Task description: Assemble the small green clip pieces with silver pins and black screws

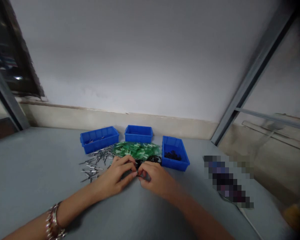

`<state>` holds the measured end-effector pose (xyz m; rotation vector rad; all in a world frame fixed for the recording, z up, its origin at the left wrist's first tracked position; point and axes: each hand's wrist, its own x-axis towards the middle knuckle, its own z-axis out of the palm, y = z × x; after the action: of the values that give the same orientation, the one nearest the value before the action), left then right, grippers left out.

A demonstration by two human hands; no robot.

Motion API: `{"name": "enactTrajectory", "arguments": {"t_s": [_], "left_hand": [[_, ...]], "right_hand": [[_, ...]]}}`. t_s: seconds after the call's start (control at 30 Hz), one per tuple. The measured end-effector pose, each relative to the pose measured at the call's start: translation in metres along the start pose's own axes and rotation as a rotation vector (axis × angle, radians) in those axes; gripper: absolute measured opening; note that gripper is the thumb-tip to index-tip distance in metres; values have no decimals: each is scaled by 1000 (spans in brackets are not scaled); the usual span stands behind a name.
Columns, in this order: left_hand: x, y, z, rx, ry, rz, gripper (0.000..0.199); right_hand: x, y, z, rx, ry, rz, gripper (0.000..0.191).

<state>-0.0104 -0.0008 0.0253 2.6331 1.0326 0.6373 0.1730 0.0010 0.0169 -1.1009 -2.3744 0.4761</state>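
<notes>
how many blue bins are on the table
3: one blue plastic bin at the left, one in the middle, and one at the right. None seems hidden.

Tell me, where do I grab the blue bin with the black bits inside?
Pinch the top rim of the blue bin on its right side, coming from the right, I'd say. That rim juts out like a little lip for fingers. On its other side lie the green plastic pieces, with the right hand close by.
</notes>
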Motion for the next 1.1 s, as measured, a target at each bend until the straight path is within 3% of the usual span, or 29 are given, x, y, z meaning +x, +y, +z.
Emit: {"name": "enactTrajectory", "arguments": {"t_s": [0.63,0.93,1.1], "left_hand": [[0,-6,3,11,153,6,9],[0,-5,2,19,152,11,10],[0,-4,0,6,170,-14,12]], "right_hand": [[0,-1,-6,87,63,-26,9],[-1,-4,-8,49,94,-53,6],[2,-2,-5,247,178,-26,7]]}}
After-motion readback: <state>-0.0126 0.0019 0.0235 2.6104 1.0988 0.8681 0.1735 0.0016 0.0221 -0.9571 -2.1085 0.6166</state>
